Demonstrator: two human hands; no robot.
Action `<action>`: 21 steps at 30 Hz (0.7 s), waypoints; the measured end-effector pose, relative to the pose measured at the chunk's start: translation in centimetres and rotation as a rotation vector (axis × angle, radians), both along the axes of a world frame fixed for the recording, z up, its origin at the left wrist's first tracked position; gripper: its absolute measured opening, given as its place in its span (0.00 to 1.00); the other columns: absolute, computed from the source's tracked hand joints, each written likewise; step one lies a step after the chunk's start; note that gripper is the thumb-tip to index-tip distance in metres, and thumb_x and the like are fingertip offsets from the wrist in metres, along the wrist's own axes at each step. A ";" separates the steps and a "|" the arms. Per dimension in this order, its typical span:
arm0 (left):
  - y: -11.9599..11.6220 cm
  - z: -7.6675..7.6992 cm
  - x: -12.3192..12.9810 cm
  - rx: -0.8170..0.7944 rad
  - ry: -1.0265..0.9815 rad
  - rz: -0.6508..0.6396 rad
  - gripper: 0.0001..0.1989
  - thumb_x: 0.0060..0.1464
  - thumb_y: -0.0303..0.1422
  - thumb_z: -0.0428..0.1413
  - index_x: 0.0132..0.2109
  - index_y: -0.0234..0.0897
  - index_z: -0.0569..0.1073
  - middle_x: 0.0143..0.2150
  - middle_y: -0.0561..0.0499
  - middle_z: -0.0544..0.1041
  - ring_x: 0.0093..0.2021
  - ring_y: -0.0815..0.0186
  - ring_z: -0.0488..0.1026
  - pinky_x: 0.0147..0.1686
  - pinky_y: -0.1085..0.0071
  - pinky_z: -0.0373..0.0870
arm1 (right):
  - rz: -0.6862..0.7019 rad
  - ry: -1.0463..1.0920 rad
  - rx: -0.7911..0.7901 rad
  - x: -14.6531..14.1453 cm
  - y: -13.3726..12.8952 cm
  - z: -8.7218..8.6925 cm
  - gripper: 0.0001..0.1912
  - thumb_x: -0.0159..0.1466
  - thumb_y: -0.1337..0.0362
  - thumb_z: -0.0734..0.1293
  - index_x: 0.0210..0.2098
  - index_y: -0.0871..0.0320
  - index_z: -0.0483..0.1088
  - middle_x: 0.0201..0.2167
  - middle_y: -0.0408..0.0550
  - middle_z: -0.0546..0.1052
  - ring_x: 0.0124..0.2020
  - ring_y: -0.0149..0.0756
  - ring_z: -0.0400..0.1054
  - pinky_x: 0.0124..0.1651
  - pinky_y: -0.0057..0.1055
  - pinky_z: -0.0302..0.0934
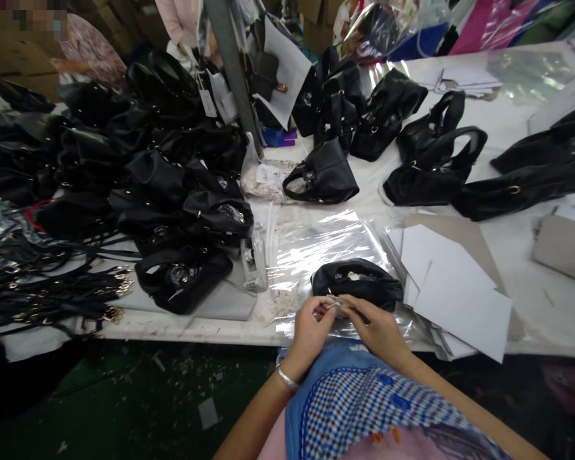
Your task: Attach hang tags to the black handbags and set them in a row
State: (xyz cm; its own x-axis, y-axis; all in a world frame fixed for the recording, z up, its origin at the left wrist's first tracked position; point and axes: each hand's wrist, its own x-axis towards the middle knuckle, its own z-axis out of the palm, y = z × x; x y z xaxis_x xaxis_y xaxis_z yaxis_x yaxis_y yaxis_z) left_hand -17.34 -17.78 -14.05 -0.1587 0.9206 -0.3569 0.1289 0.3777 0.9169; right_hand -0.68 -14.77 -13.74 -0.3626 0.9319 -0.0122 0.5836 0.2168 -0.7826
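Observation:
A black handbag (357,281) lies on clear plastic sheets (326,246) at the table's front edge, with gold-coloured fittings and crinkled clear wrapping showing at its opening. Right in front of it, my left hand (314,326) is closed in a pinch, a silver bangle (287,378) on its wrist. My right hand (376,326) pinches from the other side, its fingertips meeting those of the left. Between them is a small, pale bit, too small to name. The bag's near edge is partly hidden behind my fingers.
Many black handbags (158,172) crowd the left of the table, with black straps (52,287) in front. White and grey cardboard sheets (460,297) lie to the right. A grey post (232,70) rises behind a single bag (323,174). People stand across the table.

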 end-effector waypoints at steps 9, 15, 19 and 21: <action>0.4 -3.8 -0.3 0.035 0.399 -0.158 0.10 0.48 0.27 0.62 0.39 0.38 0.72 0.38 0.52 0.71 0.39 0.65 0.71 0.41 0.68 0.68 | -0.029 -0.073 -0.199 2.6 -0.8 -1.8 0.13 0.61 0.58 0.66 0.43 0.53 0.77 0.40 0.49 0.81 0.35 0.42 0.77 0.42 0.38 0.71; 0.5 -5.0 -0.5 0.132 0.591 -0.189 0.16 0.49 0.26 0.61 0.45 0.40 0.68 0.44 0.49 0.70 0.48 0.60 0.68 0.48 0.64 0.67 | -0.021 0.047 -0.366 2.1 -0.8 -2.6 0.13 0.59 0.59 0.66 0.41 0.54 0.77 0.37 0.49 0.82 0.35 0.43 0.77 0.40 0.37 0.70; 0.5 -5.4 -0.8 0.114 0.672 -0.200 0.13 0.54 0.27 0.55 0.47 0.41 0.68 0.44 0.49 0.70 0.47 0.60 0.69 0.46 0.65 0.67 | 0.016 0.096 -0.418 2.3 -1.0 -2.9 0.12 0.60 0.60 0.65 0.41 0.55 0.77 0.36 0.49 0.82 0.36 0.43 0.77 0.41 0.36 0.69; 0.7 -5.2 -1.0 0.126 0.689 -0.212 0.11 0.55 0.26 0.53 0.45 0.41 0.69 0.43 0.48 0.71 0.46 0.60 0.69 0.45 0.65 0.67 | 0.022 0.119 -0.419 2.4 -1.0 -3.0 0.13 0.60 0.60 0.65 0.42 0.55 0.76 0.37 0.49 0.81 0.36 0.43 0.77 0.41 0.36 0.69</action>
State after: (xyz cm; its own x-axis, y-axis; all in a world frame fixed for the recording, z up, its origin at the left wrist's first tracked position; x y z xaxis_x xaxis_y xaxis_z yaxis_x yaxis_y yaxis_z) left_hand -18.31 -17.12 -19.28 -0.1227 0.9840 -0.1293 0.7510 0.1772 0.6361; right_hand 1.68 -15.81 -16.78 -0.4039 0.8472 -0.3450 0.4832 -0.1227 -0.8669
